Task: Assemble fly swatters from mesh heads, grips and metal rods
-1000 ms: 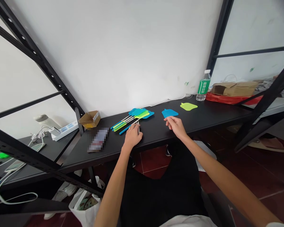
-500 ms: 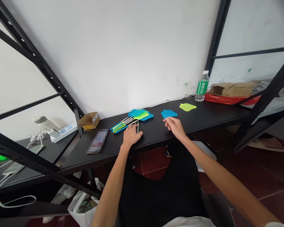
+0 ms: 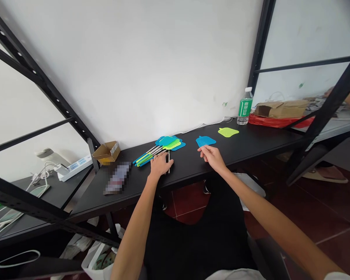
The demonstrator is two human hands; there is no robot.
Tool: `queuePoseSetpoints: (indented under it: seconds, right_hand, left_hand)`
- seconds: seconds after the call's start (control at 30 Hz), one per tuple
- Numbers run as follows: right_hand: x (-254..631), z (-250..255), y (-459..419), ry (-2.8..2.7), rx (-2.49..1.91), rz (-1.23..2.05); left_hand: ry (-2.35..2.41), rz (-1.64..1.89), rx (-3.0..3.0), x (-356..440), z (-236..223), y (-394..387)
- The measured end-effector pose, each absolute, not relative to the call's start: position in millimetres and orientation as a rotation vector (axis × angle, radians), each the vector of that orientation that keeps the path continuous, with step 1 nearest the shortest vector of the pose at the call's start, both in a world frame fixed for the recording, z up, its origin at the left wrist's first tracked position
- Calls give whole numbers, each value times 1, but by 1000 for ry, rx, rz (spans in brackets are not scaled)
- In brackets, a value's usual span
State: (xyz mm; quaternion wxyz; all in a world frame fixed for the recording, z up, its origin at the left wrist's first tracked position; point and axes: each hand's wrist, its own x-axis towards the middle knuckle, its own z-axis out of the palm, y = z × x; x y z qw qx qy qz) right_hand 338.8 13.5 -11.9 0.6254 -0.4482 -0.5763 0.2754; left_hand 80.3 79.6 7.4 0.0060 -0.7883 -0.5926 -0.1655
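On the black tabletop, my left hand (image 3: 160,166) rests with its thumb and fingers apart over thin metal rods (image 3: 168,161), partly hidden by the hand. Just beyond it lies a pile of fly swatters (image 3: 170,143) with blue and yellow-green mesh heads, metal shafts and coloured grips. My right hand (image 3: 212,158) has its fingers pinched at the near edge of a loose blue swatter head (image 3: 205,140); what they hold, if anything, is hidden. Farther right, a loose yellow-green swatter head (image 3: 228,132) lies flat.
A small open cardboard box (image 3: 107,152) and a blurred-out flat object (image 3: 118,178) are at the left. A water bottle (image 3: 245,107) stands at the back right, near a larger carton (image 3: 282,109) on red plastic. Black metal frame posts (image 3: 258,46) flank the table.
The whole view has shifted slightly, so things sit a little farther left. Both hands keep nearly the same places relative to the swatters and rods.
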Motion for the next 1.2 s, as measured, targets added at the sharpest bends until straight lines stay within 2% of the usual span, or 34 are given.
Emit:
queuePoseSetpoints:
  seconds: [0.2, 0.43, 0.77, 1.0, 1.2]
  right_hand:
    - [338, -12, 13, -1335, -1024, 638]
    - [339, -14, 13, -1362, -1045, 629]
    - [335, -11, 8, -1464, -1134, 584]
    - [331, -11, 4, -1560, -1194, 470]
    - [326, -13, 4, -1666, -1240, 326]
  left_hand:
    - [-1825, -678, -2469, 67, 3, 64]
    - [-1709, -481, -2539, 62, -9, 30]
    - [-1588, -523, -2685, 56, -7, 23]
    - [-1502, -667, -2716, 51, -5, 18]
    - [-1648, -687, -2564, 42, -4, 12]
